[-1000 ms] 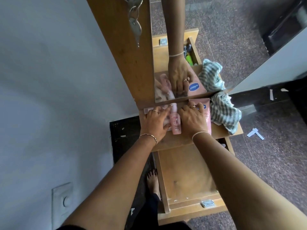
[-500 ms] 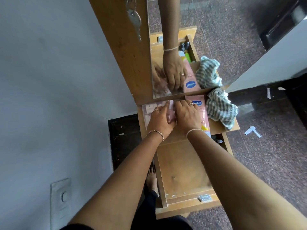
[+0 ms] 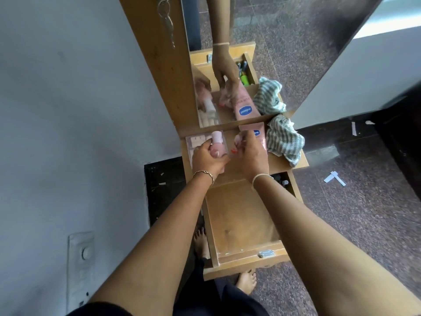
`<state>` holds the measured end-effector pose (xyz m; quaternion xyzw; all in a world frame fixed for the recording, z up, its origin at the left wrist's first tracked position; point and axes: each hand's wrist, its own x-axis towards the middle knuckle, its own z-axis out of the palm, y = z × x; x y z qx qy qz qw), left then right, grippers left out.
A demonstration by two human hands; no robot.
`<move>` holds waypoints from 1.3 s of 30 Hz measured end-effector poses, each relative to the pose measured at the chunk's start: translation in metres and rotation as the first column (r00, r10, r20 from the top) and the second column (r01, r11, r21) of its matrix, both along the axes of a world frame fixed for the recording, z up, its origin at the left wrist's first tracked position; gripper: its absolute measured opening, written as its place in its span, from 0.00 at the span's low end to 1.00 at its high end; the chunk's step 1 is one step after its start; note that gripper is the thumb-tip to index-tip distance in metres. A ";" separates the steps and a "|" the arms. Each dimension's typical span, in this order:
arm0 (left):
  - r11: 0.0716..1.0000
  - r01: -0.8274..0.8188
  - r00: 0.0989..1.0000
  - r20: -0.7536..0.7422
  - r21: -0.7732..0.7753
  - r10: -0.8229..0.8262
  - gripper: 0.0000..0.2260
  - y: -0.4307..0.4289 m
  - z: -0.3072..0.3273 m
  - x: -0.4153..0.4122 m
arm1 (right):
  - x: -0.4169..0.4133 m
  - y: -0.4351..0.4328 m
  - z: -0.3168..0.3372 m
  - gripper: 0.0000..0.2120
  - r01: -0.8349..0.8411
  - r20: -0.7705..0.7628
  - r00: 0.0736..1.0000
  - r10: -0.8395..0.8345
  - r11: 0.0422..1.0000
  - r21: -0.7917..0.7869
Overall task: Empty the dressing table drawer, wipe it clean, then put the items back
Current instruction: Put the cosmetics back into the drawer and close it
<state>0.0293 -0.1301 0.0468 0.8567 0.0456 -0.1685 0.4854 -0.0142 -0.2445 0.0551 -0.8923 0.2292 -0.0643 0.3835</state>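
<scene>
The wooden drawer [image 3: 241,220] stands pulled open below the shelf, its main compartment bare. My left hand [image 3: 208,159] grips a pink bottle [image 3: 216,139] with a pale cap, raised just over a clear box of small white pieces [image 3: 195,142] on the shelf. My right hand [image 3: 251,153] pinches a small pink and red item [image 3: 236,144] beside it. A pink tube with a blue logo [image 3: 258,133] lies on the shelf behind my right hand. A green-striped cloth [image 3: 284,142] is bunched at the shelf's right end.
A mirror [image 3: 262,53] rises behind the shelf and reflects the hands and items. The drawer's narrow right compartment [image 3: 282,180] holds several dark things. Keys [image 3: 167,21] hang on the wooden frame. My bare feet [image 3: 246,281] stand beneath the drawer. Paper scraps [image 3: 335,179] lie on the floor.
Both hands were pressed down on the items on the shelf. Now the left has lifted the pink bottle and the right has picked up a small pink item.
</scene>
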 end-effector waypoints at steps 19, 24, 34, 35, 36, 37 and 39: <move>0.979 -0.099 0.984 -0.163 -0.180 0.069 0.09 -0.015 0.014 -0.166 | -0.199 -0.058 0.004 0.05 0.343 0.072 0.923 -0.377 0.894 0.289; 0.978 -0.104 0.963 -0.265 -0.178 0.054 0.16 -0.021 -0.001 -0.198 | -0.247 -0.073 -0.017 0.06 0.377 -0.011 0.925 -0.381 0.911 0.167; 0.981 -0.129 0.935 -0.346 -0.144 0.072 0.14 -0.039 -0.034 -0.210 | -0.280 -0.069 -0.057 0.04 0.198 -0.234 0.942 -0.239 0.962 -0.188; 0.982 -0.129 0.935 -0.347 -0.139 0.073 0.14 -0.040 -0.038 -0.210 | -0.280 -0.068 -0.061 0.05 0.173 -0.262 0.936 -0.233 0.957 -0.233; 0.982 -0.132 0.933 -0.350 -0.137 0.077 0.13 -0.040 -0.044 -0.209 | -0.279 -0.068 -0.067 0.06 0.157 -0.290 0.928 -0.234 0.951 -0.266; 0.981 -0.138 0.932 -0.354 -0.138 0.082 0.12 -0.040 -0.048 -0.208 | -0.279 -0.067 -0.072 0.07 0.150 -0.307 0.921 -0.239 0.946 -0.286; 0.979 -0.150 0.928 -0.362 -0.140 0.090 0.10 -0.041 -0.058 -0.206 | -0.278 -0.066 -0.080 0.08 0.145 -0.323 0.913 -0.249 0.939 -0.312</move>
